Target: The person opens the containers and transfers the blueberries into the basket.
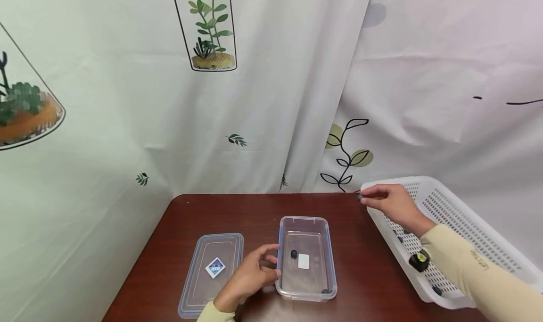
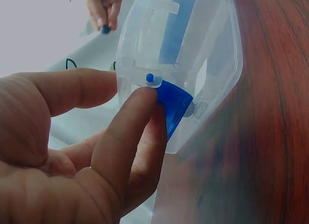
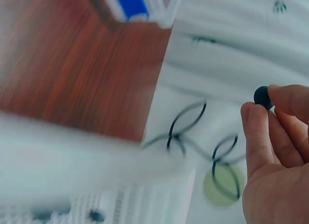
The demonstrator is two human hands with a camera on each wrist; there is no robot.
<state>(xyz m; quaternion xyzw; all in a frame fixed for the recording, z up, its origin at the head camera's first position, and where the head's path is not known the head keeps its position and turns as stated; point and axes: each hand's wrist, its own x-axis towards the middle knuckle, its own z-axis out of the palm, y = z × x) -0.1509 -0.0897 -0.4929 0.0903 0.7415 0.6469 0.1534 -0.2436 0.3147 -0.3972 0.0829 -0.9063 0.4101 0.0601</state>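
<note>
In the head view, my right hand (image 1: 394, 204) is raised over the far left corner of the white basket (image 1: 396, 251). It pinches a blueberry (image 3: 261, 97) between thumb and fingertips. My left hand (image 1: 254, 270) is at the left side of a clear plastic container (image 1: 333, 265), its thumb and bent fingertips spread along the outer wall. The left wrist view shows those fingertips by a blue flap (image 2: 175, 101) on that wall. Inside the container lie a dark blueberry (image 1: 294, 254) and another (image 1: 325, 291) in the near right corner.
A clear lid (image 1: 195, 284) with a blue rim lies left of the container on the dark red table (image 1: 352, 242). Several dark berries, one of them a berry (image 1: 437, 290) near the front, lie in the basket. A printed white curtain (image 1: 263, 100) hangs behind.
</note>
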